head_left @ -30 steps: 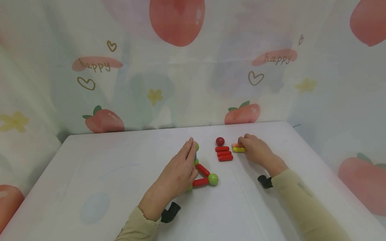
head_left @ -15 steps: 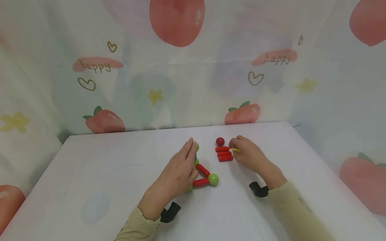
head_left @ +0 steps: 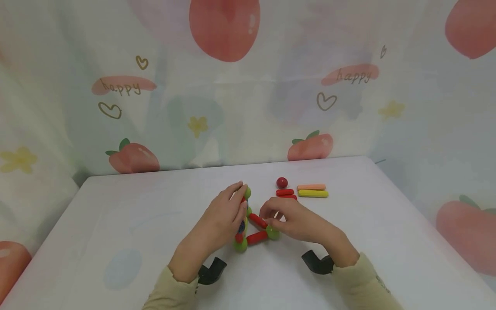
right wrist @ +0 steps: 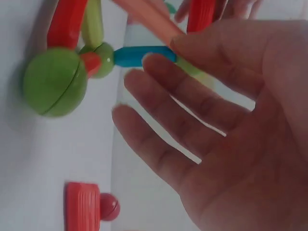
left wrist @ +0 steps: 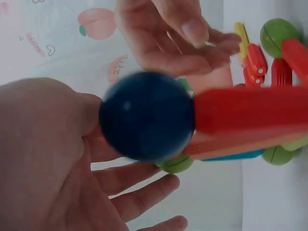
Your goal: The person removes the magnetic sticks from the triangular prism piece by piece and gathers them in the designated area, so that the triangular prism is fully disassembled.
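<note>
now, a toy frame [head_left: 257, 237] between two hands

it stands on the table [head_left: 155, 249], one corner pointing right, where two slanting red rods [head_left: 257, 220] meet at a green ball [head_left: 273, 233]. a blue ball [left wrist: 147, 115] ends another. the left hand [head_left: 213, 221], fingers straight, hides part of it. the right hand [head_left: 304, 218], fingers loosely bent and apart, partly blocks loose red sticks [head_left: 284, 192].

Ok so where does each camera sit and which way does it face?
Head: worn on the head, facing forward and down at the table; left hand, right hand, sleeves show.
Left wrist: worn there, facing a dark blue ball close up; both hands show.
Right wrist: worn there, facing a green ball; right hand and part of the left show.
Shared: head and right wrist views both show the red ball.
</note>
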Demonstrator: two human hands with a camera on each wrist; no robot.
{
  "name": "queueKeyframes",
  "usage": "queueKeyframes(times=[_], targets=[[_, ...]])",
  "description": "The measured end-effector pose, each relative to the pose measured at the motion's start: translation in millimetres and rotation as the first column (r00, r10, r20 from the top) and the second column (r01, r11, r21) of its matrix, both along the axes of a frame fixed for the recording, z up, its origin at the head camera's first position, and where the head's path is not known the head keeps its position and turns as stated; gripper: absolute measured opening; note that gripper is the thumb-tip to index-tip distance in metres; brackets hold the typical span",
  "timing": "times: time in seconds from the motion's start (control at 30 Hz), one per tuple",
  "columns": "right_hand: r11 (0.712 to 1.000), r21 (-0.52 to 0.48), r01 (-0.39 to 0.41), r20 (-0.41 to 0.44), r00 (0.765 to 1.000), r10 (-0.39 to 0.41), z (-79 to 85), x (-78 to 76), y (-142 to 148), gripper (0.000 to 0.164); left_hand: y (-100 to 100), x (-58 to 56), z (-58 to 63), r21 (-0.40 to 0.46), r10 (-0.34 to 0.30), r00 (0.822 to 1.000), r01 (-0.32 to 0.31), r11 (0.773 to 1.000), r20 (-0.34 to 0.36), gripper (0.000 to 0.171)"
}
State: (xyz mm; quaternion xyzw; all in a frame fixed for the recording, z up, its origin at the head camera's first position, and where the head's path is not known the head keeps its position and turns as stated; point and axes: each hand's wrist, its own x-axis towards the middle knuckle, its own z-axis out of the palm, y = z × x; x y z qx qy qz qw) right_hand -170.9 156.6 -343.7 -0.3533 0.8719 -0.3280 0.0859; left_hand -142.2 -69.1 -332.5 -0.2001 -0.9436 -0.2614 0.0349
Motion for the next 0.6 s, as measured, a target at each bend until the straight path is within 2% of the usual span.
queueKeyframes(times=[0.13,0.37,0.6], targets=[[0.998,-0.040,-0.051,0.071,0.996,0.054,5.6,9.7,-8,0.020,-7,-2.4,1.4,0.068,0.007,1.000,-0.008,0.998,0.011,0.045],[0.986,-0.117,-0.120,0.099,0.986,0.131,9.3,23.4,-21,0.032,-21,-8.3,-1.8,0.125,-0.043,0.999,0.046,0.991,-0.022,0.045],[0.980,-0.062,-0.187,0.118,0.974,0.194,5.1,29.3,-32,0.047,-25,-13.3,-7.3,0.157,-0.113,0.993,0.114,0.981,-0.021,0.045]])
